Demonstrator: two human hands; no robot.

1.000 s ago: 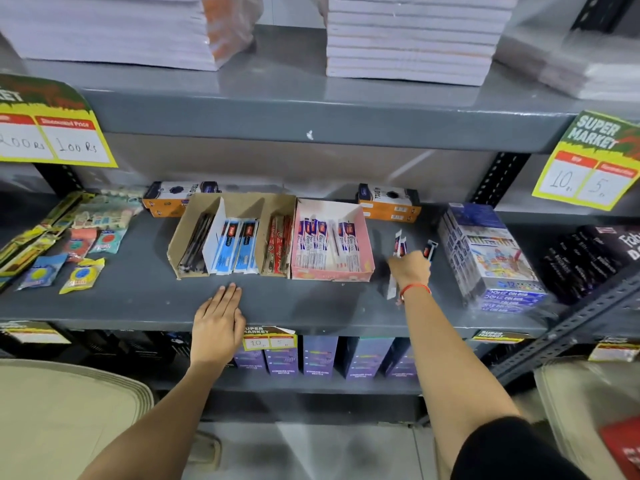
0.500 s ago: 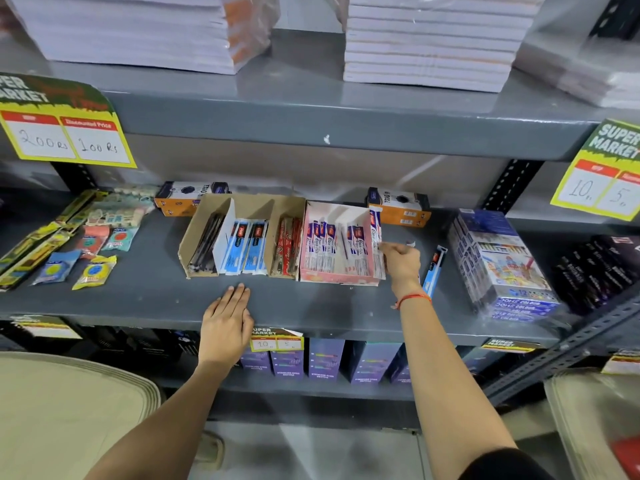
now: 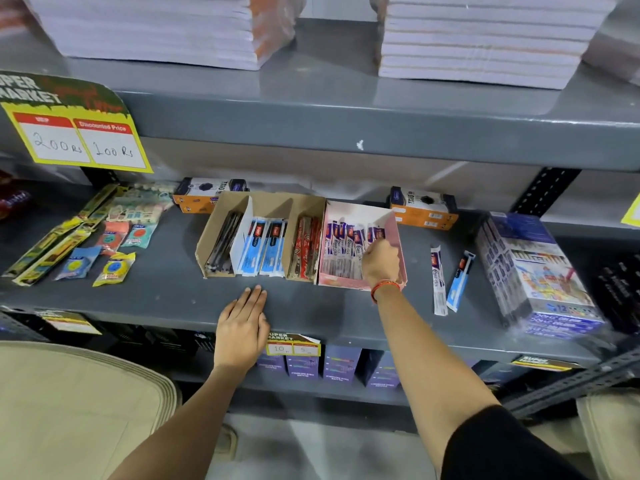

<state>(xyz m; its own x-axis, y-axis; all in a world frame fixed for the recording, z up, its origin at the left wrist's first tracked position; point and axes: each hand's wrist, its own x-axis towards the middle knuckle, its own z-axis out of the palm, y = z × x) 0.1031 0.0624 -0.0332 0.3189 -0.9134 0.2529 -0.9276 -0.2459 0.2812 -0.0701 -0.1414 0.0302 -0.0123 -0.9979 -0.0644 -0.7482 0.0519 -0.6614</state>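
Observation:
A pink display box (image 3: 341, 285) on the grey shelf (image 3: 166, 292) holds several purple-and-white pen packets (image 3: 336, 249). My right hand (image 3: 381, 263) reaches into the right side of that box, fingers curled round one packet at its top end. Two loose packets lie on the shelf to the right: a white one (image 3: 438, 282) and a blue one (image 3: 459, 284). My left hand (image 3: 242, 327) rests flat on the shelf's front edge, fingers straight, holding nothing.
A brown divided box (image 3: 270, 204) with black, blue and red pens stands left of the pink box. Two orange boxes (image 3: 423, 212) sit behind. A colour-pencil carton (image 3: 533, 271) is at right, small packets (image 3: 114, 268) at left. Paper stacks (image 3: 485, 39) fill the upper shelf.
My right hand moved left from the open shelf into the pink box with a packet, leaving two packets lying on the shelf. My left hand stayed put.

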